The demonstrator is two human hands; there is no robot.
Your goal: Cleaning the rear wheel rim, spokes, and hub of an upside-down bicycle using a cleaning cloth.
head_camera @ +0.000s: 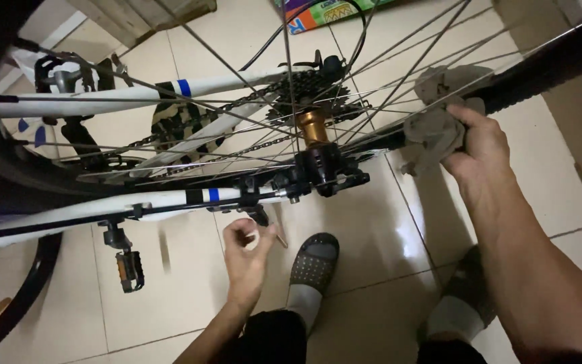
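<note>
We're looking down through the rear wheel [439, 61] of an upturned bike, and it fills most of our view: black tyre arcing across the top right, thin spokes fanning out from the hub [315, 127]. That bronze hub is our landmark. Left of the hub run the two white frame tubes [129, 91] with blue and black bands, one above the other, the lower one stretching away toward the left edge. Under all of it lies the pale tiled floor [372, 229], shiny with reflected light.

Just above and around the hub sit the sprockets [311, 87], and the chain [237, 101] runs from them out to the left. Directly below the hub hangs the black derailleur [325, 172]. Far down to the left of the hub, a pedal [129, 269] dangles under the lower tube.

Now the hands. Right of the hub, our right hand [479, 145] is closed around a grey rag [439, 121], its grip tight on the bunched cloth, pressing it against the spokes and tyre there. Below and left of the hub, our left hand [247, 246] is raised with fingers curled in a pinch on a small pale thing; we cannot tell what it is. Below the hub, two grey socked feet in dark slippers [314, 266] rest on the tiles.
</note>
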